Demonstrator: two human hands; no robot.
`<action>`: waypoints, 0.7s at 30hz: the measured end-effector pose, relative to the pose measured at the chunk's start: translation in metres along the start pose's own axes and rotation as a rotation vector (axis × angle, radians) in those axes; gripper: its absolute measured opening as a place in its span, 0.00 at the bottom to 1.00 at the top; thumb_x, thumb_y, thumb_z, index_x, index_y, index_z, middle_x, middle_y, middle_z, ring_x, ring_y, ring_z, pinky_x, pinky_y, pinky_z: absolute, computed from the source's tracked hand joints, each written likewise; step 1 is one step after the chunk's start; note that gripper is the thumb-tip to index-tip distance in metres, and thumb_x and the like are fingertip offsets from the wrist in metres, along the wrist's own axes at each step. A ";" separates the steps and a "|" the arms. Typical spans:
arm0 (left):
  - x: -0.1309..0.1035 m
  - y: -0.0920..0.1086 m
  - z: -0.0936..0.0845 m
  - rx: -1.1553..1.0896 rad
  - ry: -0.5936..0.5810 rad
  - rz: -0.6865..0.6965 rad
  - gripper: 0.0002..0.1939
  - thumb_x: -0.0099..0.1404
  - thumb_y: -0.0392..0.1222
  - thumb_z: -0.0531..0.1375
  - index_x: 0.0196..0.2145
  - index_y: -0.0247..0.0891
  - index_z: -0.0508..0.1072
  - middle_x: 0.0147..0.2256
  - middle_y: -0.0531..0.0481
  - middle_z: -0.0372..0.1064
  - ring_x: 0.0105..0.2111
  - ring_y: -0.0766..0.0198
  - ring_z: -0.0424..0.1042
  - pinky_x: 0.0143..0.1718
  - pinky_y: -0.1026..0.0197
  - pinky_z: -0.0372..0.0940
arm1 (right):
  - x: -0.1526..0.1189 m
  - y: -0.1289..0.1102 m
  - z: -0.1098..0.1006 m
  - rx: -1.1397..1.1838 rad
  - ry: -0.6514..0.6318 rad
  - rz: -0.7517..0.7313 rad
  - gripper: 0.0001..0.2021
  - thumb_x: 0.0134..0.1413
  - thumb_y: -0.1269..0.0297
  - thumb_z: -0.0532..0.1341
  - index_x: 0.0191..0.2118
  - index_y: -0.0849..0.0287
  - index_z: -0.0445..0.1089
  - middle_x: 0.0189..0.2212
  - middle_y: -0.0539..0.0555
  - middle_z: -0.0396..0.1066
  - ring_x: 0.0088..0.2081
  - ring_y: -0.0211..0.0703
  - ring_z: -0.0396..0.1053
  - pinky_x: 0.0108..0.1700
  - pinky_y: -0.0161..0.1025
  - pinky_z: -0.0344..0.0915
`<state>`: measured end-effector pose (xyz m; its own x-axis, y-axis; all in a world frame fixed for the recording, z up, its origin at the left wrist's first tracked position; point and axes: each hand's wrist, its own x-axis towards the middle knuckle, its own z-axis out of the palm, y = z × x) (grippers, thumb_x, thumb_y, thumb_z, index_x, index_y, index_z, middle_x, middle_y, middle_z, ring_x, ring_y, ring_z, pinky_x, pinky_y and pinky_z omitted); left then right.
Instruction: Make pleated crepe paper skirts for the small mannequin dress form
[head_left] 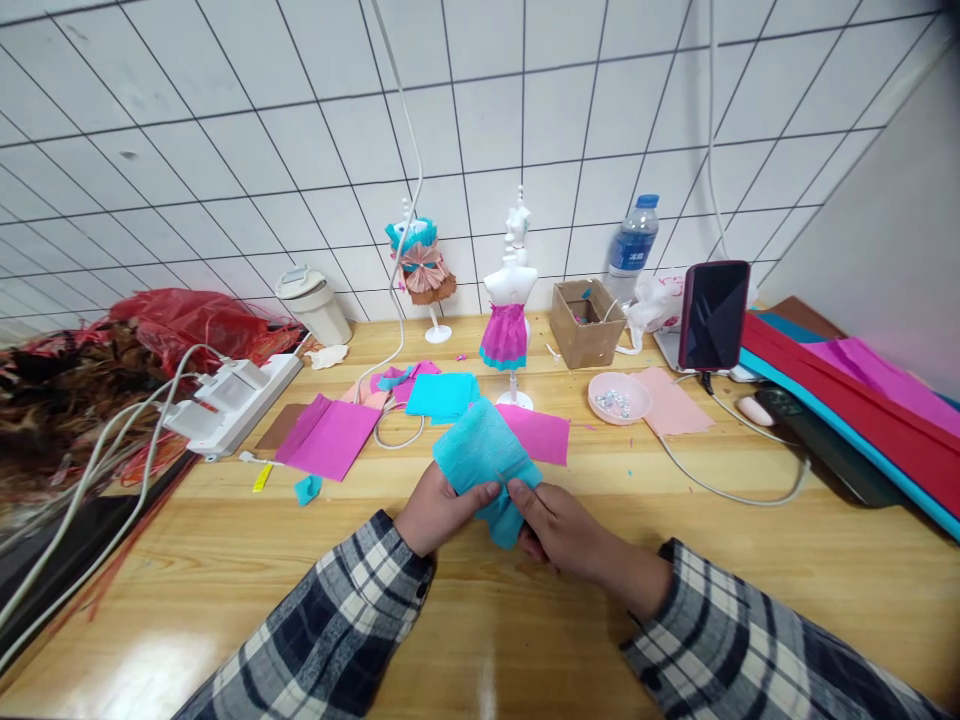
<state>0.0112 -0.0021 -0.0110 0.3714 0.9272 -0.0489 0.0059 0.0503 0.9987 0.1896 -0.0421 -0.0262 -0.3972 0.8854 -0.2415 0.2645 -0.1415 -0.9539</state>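
Pinching blue paper with left hand and right hand, below mannequin at 12 o'clock. Probably gathering folds, so gotta keep the grip light next.

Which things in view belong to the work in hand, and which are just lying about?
Likely in the work:
- turquoise sheet, held by left hand and right hand
- turquoise piece behind it
- magenta sheet
- dress form in magenta skirt

Apparently just lying about:
- phone
- water bottle
- lidded cup
- power strip
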 end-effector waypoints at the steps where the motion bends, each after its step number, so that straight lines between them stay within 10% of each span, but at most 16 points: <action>1: 0.000 0.000 0.000 0.008 -0.009 -0.003 0.21 0.53 0.46 0.69 0.43 0.35 0.74 0.42 0.44 0.77 0.41 0.54 0.74 0.48 0.51 0.68 | 0.000 0.000 0.000 -0.001 0.000 0.006 0.36 0.57 0.31 0.38 0.18 0.58 0.59 0.12 0.46 0.57 0.14 0.31 0.55 0.19 0.32 0.54; 21: 0.001 -0.004 -0.001 -0.169 0.038 0.064 0.25 0.56 0.50 0.67 0.48 0.35 0.72 0.46 0.41 0.76 0.45 0.50 0.74 0.49 0.51 0.67 | 0.001 -0.002 0.001 -0.024 0.042 -0.077 0.35 0.58 0.31 0.38 0.16 0.56 0.56 0.11 0.47 0.56 0.16 0.34 0.55 0.19 0.34 0.51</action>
<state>0.0103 -0.0012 -0.0153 0.3308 0.9436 0.0109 -0.1741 0.0497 0.9835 0.1876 -0.0415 -0.0243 -0.3802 0.9110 -0.1597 0.2555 -0.0625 -0.9648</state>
